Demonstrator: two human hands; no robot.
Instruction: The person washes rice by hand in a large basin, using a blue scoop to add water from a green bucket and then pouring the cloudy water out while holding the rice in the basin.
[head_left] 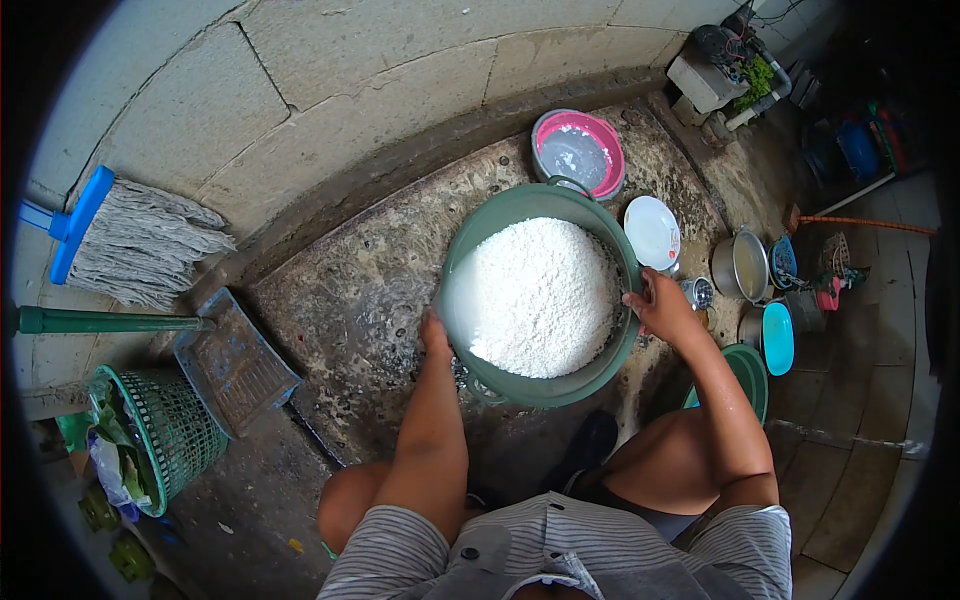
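Observation:
A wide green basin [605,367] is held between my two hands above the stained concrete floor. Inside lies a large heap of white, crumbly grains [550,300], whose exact kind I cannot make out. My left hand [435,332] presses against the basin's left side, its fingers partly hidden by the wall. On the right, my right hand [662,305] grips the rim, with the thumb on top. Just beyond the far rim stands a pink and grey basin [578,150] with white residue inside. A white plate [652,232] rests close to the right rim.
To the right are a metal pot [742,262], a turquoise bowl [778,338] and another green basin [745,378] by my leg. On the left are a mop [150,240], a dustpan [235,350] and a green mesh basket [175,435] with refuse. A block wall [380,60] runs behind.

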